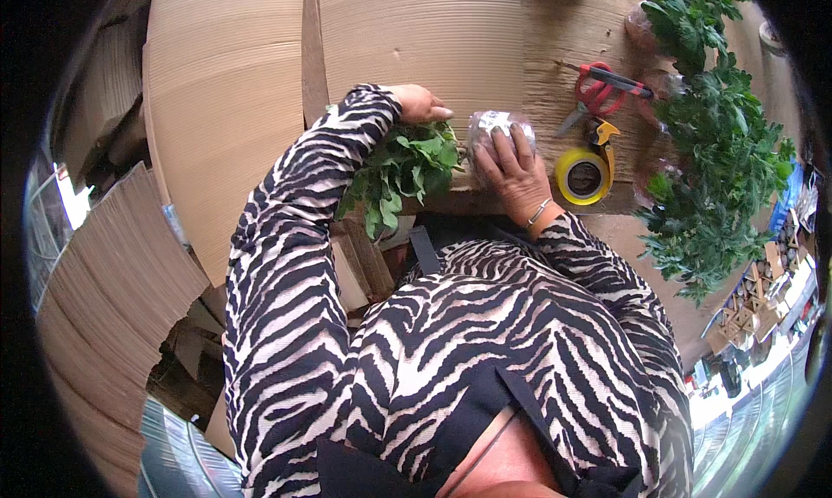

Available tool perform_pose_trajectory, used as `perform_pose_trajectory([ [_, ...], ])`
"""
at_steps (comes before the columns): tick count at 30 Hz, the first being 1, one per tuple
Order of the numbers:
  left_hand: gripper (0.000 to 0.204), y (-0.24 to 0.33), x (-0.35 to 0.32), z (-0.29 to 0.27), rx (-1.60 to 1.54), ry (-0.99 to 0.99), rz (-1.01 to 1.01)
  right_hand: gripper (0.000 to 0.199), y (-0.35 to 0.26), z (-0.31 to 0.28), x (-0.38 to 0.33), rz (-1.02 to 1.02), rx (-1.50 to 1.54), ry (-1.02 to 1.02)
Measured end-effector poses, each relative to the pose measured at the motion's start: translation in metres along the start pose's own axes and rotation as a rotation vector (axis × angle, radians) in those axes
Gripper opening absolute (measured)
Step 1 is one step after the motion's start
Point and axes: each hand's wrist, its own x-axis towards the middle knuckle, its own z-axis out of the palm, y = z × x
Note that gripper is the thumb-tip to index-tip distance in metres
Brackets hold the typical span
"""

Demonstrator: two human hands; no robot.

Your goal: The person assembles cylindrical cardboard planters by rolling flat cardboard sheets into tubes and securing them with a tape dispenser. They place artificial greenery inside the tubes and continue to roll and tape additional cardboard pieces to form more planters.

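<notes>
A bunch of green leafy plants (406, 170) lies at the near edge of the work table, its foliage toward the left. At its right end is a rounded base in clear plastic film (492, 122). My right hand (520, 173) is curled over this wrapped base, fingers spread across its top. My left hand (420, 104) bends round the far side of the leaves, close against them. Its fingers are partly hidden, and a gap separates its fingertips from the wrapped base.
Right of my right hand lie a yellow tape roll (582, 176) on a dispenser and red-handled scissors (598, 91). A row of leafy bunches (724, 143) with wrapped bases lines the table's right side. Corrugated cardboard (416, 39) covers the tabletop; more cardboard sheets (121, 247) stand at left.
</notes>
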Motion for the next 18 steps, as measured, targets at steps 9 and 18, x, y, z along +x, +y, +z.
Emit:
perform_pose_trajectory([
  [9,0.046,-0.009,0.004,-0.033,0.033,0.397,-0.165,0.086,0.047,-0.009,0.060,0.000,0.131,-0.279],
  [18,0.029,0.086,-0.030,0.028,0.051,1.135,0.235,0.126,0.125,0.005,0.145,0.085,0.361,-0.965],
])
